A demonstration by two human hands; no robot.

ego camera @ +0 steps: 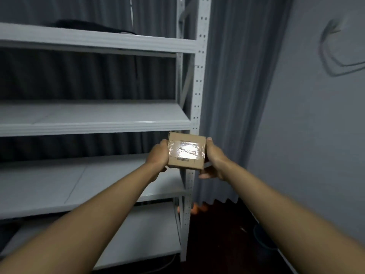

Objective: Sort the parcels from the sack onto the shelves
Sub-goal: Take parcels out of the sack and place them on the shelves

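A small brown cardboard parcel with shiny clear tape across its top is held out in front of me with both arms stretched forward. My left hand grips its left side and my right hand grips its right side, thumb below. The parcel hangs in the air at the right end of the white metal shelving unit, just in front of the right upright, between the second and third shelf boards. The sack is not in view.
The white shelf boards fill the left half of the view. A dark object lies on the top shelf. The perforated upright stands beside grey curtains. A grey wall is on the right, with dark floor below.
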